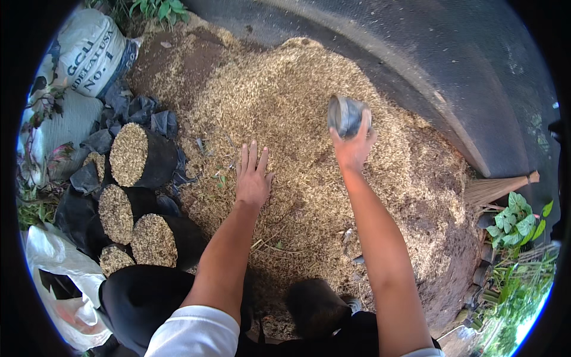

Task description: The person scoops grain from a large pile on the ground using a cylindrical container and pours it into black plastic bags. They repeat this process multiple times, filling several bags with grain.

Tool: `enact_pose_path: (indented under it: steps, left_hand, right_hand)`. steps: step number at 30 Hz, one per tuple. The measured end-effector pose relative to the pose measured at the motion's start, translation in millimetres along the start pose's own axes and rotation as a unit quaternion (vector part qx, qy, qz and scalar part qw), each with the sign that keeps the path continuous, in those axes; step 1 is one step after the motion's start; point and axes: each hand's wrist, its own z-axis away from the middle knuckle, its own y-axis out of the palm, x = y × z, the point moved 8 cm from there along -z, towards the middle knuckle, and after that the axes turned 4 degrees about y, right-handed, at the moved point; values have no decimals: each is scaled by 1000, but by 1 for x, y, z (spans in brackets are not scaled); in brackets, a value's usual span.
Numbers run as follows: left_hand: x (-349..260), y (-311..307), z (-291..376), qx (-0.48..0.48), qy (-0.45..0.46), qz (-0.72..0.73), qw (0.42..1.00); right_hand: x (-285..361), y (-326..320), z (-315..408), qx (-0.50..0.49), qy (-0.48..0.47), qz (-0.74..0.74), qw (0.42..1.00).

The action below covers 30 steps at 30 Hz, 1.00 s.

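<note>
A broad heap of pale husks mixed with brown soil (285, 102) fills the ground before me. My left hand (253, 178) lies palm down at the near part of the heap, its fingers a little apart and holding nothing. In my right hand (354, 149) is a small grey pot (349, 115), slightly blurred and tipped on its side with its mouth facing left. Several black nursery bags, among them one at the top (156, 156) and one nearer me (187, 238), stand left of the heap, filled with husks. Between my knees sits another black bag (316, 305); its contents are hidden.
A white woven sack (91, 51) bearing printed writing stands at the far left. Torn black plastic (140, 111) lies between it and the bags. A dark sheet (428, 58) borders the heap at the back right, with a broom (502, 187) and leafy plants (513, 223) beside it.
</note>
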Motion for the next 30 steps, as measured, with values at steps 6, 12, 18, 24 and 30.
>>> enact_pose_path:
  steps: [6,12,18,24,30]
  left_hand:
    - [0,6,-3,-31,30,-4,999]
    - [-2,-8,1,-76,20,70,994]
    - [11,-10,4,-97,12,186,978]
    - [13,-12,-5,66,-50,186,979]
    - [-37,-63,-7,270,52,13,961]
  right_hand:
    - [27,79,24,21,19,-89,996]
    - [32,74,69,133,-8,-67,989]
    - [20,65,85,269,235,-306,882]
    - [17,-42,120,267,265,-436,818]
    - [-1,-213,170,274,316,-342,842]
